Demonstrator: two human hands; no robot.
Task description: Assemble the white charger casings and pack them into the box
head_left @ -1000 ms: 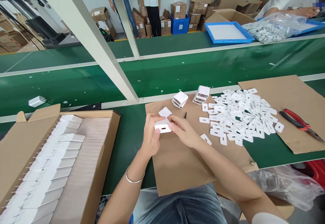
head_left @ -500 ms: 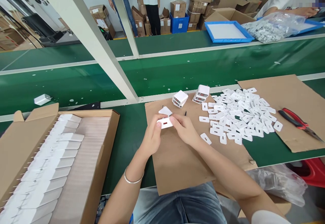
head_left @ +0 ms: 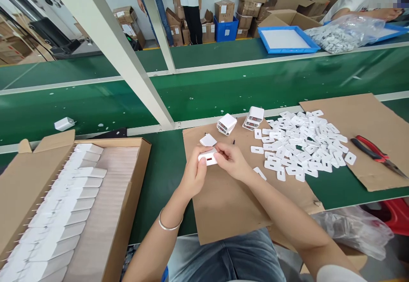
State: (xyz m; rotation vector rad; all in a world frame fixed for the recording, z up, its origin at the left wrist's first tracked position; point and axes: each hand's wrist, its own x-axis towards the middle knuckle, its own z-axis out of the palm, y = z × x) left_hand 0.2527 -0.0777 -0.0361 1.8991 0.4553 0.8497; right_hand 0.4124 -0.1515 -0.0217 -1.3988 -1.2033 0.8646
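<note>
Over the cardboard sheet [head_left: 230,205], both my hands are closed on a white plug charger [head_left: 207,158] whose end plate with a dark reddish slot faces me. My left hand [head_left: 194,171] grips its left side. At its right end are the fingers of my right hand [head_left: 232,161]. Just behind my fingers lies another white charger [head_left: 208,139] with a metal prong showing. Farther back stand two small stacks of chargers, a left stack [head_left: 226,123] and a right stack [head_left: 254,116]. To the right is a spread pile of white slotted end plates [head_left: 303,143].
An open carton [head_left: 140,167] on the left holds a row of white chargers [head_left: 64,209]. Red-handled pliers [head_left: 377,152] lie on cardboard at right. Behind runs a green belt [head_left: 223,88] with one charger [head_left: 64,123]. A slanted metal post [head_left: 128,60] rises from the bench.
The charger in my hands has tilted slightly, and my right fingers have curled closer over its end. On the belt, the lone charger has travelled right.
</note>
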